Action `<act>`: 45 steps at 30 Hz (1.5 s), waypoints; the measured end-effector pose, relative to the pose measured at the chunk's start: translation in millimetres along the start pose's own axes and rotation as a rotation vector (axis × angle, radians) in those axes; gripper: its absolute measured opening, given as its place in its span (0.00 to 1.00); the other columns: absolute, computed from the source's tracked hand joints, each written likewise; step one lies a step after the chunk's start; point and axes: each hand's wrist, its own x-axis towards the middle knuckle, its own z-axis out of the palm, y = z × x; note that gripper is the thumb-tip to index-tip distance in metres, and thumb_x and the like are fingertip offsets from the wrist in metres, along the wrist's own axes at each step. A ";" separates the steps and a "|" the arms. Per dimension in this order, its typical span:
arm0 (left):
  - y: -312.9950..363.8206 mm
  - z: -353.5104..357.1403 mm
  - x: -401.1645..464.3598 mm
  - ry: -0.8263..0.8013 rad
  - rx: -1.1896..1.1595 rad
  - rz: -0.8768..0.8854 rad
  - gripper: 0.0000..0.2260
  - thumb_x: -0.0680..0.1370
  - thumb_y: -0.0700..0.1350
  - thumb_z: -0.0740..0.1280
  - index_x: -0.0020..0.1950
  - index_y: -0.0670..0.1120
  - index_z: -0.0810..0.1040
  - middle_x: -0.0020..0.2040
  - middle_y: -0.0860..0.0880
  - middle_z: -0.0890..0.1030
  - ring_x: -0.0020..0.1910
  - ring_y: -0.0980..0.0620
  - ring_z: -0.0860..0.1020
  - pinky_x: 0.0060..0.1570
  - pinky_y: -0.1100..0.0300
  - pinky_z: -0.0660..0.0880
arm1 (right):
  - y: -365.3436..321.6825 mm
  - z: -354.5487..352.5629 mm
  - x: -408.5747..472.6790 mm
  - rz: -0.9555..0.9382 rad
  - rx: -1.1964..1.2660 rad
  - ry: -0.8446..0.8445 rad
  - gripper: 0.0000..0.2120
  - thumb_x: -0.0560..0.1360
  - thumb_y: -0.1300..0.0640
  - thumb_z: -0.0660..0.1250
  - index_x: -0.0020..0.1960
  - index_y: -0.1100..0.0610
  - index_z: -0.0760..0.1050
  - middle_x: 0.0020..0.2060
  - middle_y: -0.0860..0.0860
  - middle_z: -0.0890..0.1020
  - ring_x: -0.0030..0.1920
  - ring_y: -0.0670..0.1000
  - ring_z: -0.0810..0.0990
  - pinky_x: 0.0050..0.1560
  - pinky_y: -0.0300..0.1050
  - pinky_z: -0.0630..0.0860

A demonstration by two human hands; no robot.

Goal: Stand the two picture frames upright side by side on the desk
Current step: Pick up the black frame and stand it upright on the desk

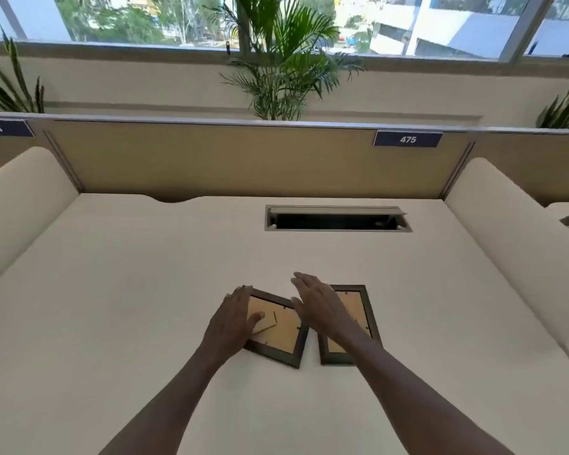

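Note:
Two dark-framed picture frames lie face down on the white desk (145, 290), their tan backing boards up. The left frame (280, 336) is turned at an angle; the right frame (363, 310) lies nearly straight beside it. My left hand (232, 323) rests flat over the left frame's left part, with the thumb on its fold-out stand. My right hand (319, 303) hovers with fingers spread over the gap between the frames and the right frame's left side, hiding part of it. Neither hand grips anything.
An open cable slot (337, 220) is cut into the desk beyond the frames. A tan partition (227, 159) with a "475" label (408, 139) closes the back. Padded cream dividers (20, 192) flank both sides. Plants (283, 67) stand behind the partition.

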 end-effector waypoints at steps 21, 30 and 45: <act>-5.4 36.9 3.0 -0.180 0.377 0.107 0.32 0.75 0.31 0.62 0.79 0.41 0.58 0.74 0.39 0.67 0.72 0.39 0.66 0.64 0.49 0.71 | 30.3 22.8 0.0 -0.047 0.086 -0.384 0.11 0.78 0.62 0.58 0.58 0.59 0.74 0.53 0.57 0.79 0.53 0.57 0.77 0.52 0.55 0.77; 7.6 1.6 12.4 -0.261 0.209 0.093 0.32 0.75 0.31 0.59 0.76 0.54 0.62 0.75 0.44 0.62 0.73 0.42 0.62 0.66 0.49 0.69 | 47.9 -3.7 16.6 0.177 0.699 -0.231 0.24 0.75 0.76 0.58 0.64 0.57 0.79 0.61 0.54 0.80 0.62 0.52 0.77 0.62 0.43 0.76; -6.7 -65.6 15.9 -0.461 -0.646 -0.123 0.23 0.78 0.32 0.55 0.53 0.57 0.82 0.52 0.60 0.86 0.52 0.61 0.83 0.47 0.65 0.80 | 31.5 -10.3 38.3 0.248 1.296 -0.408 0.20 0.81 0.47 0.63 0.66 0.61 0.73 0.62 0.62 0.79 0.60 0.55 0.79 0.69 0.63 0.70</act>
